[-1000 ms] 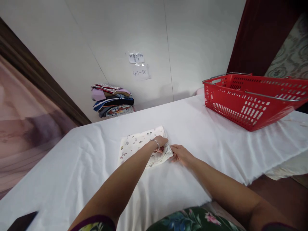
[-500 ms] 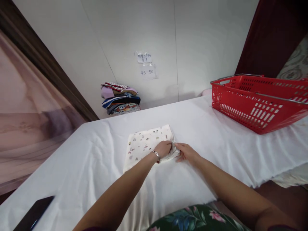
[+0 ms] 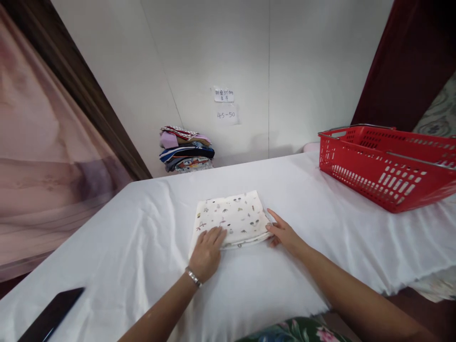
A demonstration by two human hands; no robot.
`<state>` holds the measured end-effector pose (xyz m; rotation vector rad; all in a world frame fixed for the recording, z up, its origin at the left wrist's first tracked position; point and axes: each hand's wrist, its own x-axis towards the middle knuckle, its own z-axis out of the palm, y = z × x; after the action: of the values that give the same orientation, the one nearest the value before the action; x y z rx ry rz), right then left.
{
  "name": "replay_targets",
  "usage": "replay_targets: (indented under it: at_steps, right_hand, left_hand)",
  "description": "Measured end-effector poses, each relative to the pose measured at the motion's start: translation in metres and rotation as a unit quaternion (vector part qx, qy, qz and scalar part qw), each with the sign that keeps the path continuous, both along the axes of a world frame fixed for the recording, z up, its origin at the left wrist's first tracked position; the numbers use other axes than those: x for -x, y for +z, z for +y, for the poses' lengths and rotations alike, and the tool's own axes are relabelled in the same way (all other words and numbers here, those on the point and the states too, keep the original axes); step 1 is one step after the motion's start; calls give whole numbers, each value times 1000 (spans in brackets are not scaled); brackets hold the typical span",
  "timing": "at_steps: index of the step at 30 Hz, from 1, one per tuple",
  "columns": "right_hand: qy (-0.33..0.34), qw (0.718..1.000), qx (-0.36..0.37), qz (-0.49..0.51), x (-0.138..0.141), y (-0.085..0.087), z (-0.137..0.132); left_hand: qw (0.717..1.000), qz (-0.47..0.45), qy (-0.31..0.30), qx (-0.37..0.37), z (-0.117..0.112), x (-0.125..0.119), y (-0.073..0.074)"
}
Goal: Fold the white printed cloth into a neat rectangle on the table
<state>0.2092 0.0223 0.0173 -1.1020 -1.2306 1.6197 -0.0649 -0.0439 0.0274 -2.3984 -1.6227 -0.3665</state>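
A folded white cloth with small printed figures (image 3: 232, 217) lies flat in the middle of the white-sheeted table (image 3: 320, 247). My left hand (image 3: 206, 251) rests palm down on the cloth's near left corner, fingers stretched out. A bracelet is on that wrist. My right hand (image 3: 283, 231) touches the cloth's near right edge with its fingers extended along the side. Neither hand holds anything.
A red plastic basket (image 3: 384, 166) with metal handles stands at the far right of the table. A stack of folded clothes (image 3: 185, 149) sits against the wall at the back. A dark phone (image 3: 52, 316) lies near the front left corner. Paper notes (image 3: 224, 95) hang on the wall.
My left hand has slid from the cloth's right end to its near left corner and opened flat. The bunched right end now lies smooth. The right hand has stayed at the right edge.
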Motion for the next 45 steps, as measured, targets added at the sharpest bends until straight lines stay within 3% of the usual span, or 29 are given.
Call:
replay_targets:
  at_steps: [4, 8, 11, 14, 17, 19, 22, 24, 26, 28, 30, 32, 36, 40, 42, 45]
  right_hand:
    - [6, 1000, -23, -8, 3, 6, 1]
    - [15, 1000, -25, -6, 2, 20, 5]
    - [22, 999, -28, 3, -7, 44, 4]
    - [35, 998, -35, 28, -26, 80, 0]
    - [81, 994, -42, 57, -43, 117, -1]
    - [114, 991, -5, 73, -47, 131, 4]
    - [119, 985, 79, 96, -43, 128, 25]
    - [102, 980, 127, 114, -35, 112, 46]
    - [80, 976, 164, 116, -26, 88, 67]
    - [22, 981, 172, 87, -20, 65, 83]
    - [-34, 987, 151, 48, -17, 45, 92]
    - [-66, 992, 103, -7, -19, 31, 95]
    - [-71, 983, 44, -166, -21, 16, 91]
    - [5, 966, 21, -258, -12, 9, 88]
    - [15, 955, -36, -295, -6, 7, 87]
    - [-38, 912, -177, -367, 2, 6, 85]
  left_hand:
    - [997, 2, 70, -32, -5, 32, -6]
    - [995, -40, 73, -57, -5, 47, 1]
    - [983, -130, 58, -120, -12, 50, 29]
    - [950, -270, 55, -147, -25, 46, 75]
    - [878, -459, 66, -118, -29, 38, 116]
    - [815, -573, 63, -53, -20, 35, 129]
    - [734, -671, 99, 48, 13, 39, 115]
    - [696, -696, 146, 97, 41, 46, 87]
    - [684, -682, 215, 145, 66, 54, 55]
    - [711, -605, 321, 163, 83, 61, 27]
    - [725, -571, 346, 169, 88, 66, 10]
    - [745, -547, 340, 176, 86, 69, 1]
    - [805, -440, 354, 183, 79, 69, 0]
    - [848, -327, 369, 193, 79, 64, 2]
    - [857, -295, 376, 191, 80, 61, 2]
    - [862, -277, 384, 181, 81, 59, 0]
